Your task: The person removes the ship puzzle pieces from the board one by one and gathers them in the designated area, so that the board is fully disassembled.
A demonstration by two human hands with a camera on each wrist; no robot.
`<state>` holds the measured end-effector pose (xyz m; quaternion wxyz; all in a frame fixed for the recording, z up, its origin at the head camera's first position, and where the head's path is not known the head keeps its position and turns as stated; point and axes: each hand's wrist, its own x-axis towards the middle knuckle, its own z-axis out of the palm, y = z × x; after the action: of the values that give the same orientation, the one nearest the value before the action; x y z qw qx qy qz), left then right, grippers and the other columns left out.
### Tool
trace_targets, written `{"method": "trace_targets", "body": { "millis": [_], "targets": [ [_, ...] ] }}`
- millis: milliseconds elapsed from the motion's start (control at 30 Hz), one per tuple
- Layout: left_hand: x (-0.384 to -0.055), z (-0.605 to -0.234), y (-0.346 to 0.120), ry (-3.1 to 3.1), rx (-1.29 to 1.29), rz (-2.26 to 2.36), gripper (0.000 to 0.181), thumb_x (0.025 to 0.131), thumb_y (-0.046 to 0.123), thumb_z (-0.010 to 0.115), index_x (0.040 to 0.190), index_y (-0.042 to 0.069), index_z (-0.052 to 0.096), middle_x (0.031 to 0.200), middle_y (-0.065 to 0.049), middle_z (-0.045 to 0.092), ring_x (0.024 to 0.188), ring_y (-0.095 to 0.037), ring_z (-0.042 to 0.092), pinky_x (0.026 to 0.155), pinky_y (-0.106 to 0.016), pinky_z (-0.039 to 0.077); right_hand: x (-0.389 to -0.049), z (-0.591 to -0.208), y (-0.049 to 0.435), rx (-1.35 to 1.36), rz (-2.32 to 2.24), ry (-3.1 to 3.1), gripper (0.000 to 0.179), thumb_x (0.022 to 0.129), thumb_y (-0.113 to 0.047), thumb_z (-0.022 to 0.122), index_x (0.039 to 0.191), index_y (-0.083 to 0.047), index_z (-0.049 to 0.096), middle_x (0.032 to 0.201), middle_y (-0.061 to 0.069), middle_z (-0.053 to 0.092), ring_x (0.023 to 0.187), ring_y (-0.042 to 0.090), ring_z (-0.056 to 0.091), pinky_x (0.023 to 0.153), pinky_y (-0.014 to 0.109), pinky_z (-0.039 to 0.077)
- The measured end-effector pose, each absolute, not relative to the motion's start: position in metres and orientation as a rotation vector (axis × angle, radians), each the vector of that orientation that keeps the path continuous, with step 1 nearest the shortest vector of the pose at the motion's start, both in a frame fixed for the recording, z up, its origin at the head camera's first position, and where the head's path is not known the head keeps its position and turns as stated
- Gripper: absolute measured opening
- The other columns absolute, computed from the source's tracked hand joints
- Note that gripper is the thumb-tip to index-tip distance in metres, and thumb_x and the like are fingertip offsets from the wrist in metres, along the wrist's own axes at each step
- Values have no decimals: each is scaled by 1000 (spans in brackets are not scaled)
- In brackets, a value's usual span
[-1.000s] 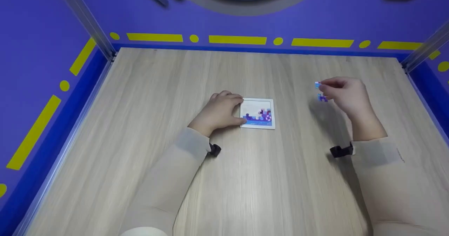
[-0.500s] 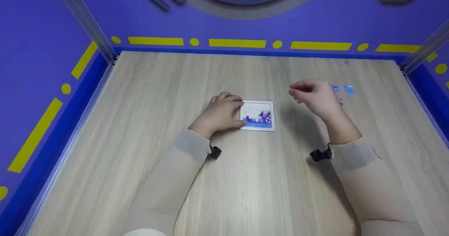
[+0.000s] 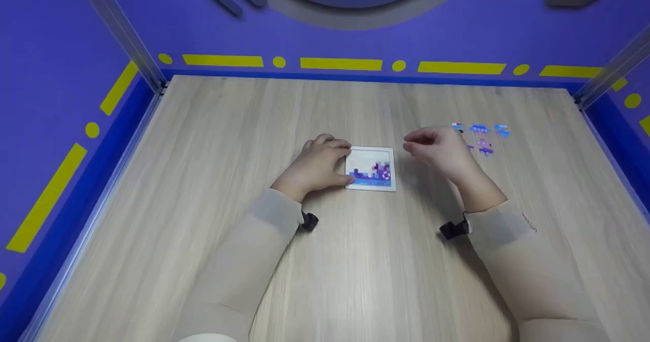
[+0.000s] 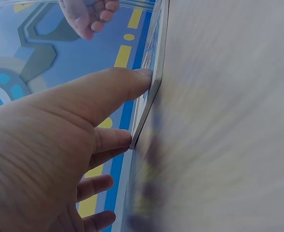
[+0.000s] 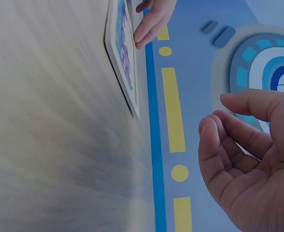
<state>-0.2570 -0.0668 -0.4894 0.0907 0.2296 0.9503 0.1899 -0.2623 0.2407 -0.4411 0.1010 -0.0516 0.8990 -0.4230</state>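
1. Square, white-rimmed puzzle tray (image 3: 363, 159), bearing a blue-purple jigsaw section (image 3: 381, 178), midway across pale, streaky wood-grain table (image 3: 345, 260).
2. At its left edge: left hand (image 3: 316, 165), touching with spread thumb and index finger, unclenched.
3. Just right: right hand (image 3: 441, 150), raised, loosely curled, grip released.
4. Farther right: small, multicoloured, knobbed puzzle pieces (image 3: 480, 128), lying flat.

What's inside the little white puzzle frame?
Colourful puzzle pieces line the bottom and climb the right; the rest looks white. The left grip hides a bit at lower left.

Puzzle tray (image 3: 370, 159) on table (image 3: 355, 260), between left hand (image 3: 317, 165) and right hand (image 3: 443, 151), loose pieces (image 3: 479, 128) farther right
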Motion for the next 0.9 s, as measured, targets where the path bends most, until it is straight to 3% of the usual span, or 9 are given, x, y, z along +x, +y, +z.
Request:
{"method": "trace_targets", "body": {
  "millis": [200,500,733,900],
  "targets": [
    [-257,-490,-67,2813,703,563,74,102,53,82,162,14,64,174,1,55,167,-31,38,135,-57,32,-258,-449,236,-148,-1191,2638,35,110,-29,73,139,-10,80,136,12,78,114,26,69,89,24,58],
    [-257,-489,-68,2821,724,528,75,102,53,80,163,13,63,174,0,56,166,-32,40,135,-58,32,-255,-466,225,-236,-1207,2594,31,107,-22,76,134,-9,82,128,13,77,113,27,66,91,32,57],
    [-257,-489,-69,2832,741,526,74,102,53,80,163,13,63,174,0,56,165,-31,42,134,-57,34,-256,-467,222,-303,-1204,2575,35,106,-25,80,136,-8,81,125,14,78,107,26,67,83,25,56],
    [-258,-490,-68,2829,745,517,74,103,54,79,163,13,63,174,0,56,165,-31,42,134,-57,34,-257,-475,222,-377,-1205,2571,36,105,-17,79,138,-4,80,128,18,78,103,24,72,77,21,58]
  ]
}}
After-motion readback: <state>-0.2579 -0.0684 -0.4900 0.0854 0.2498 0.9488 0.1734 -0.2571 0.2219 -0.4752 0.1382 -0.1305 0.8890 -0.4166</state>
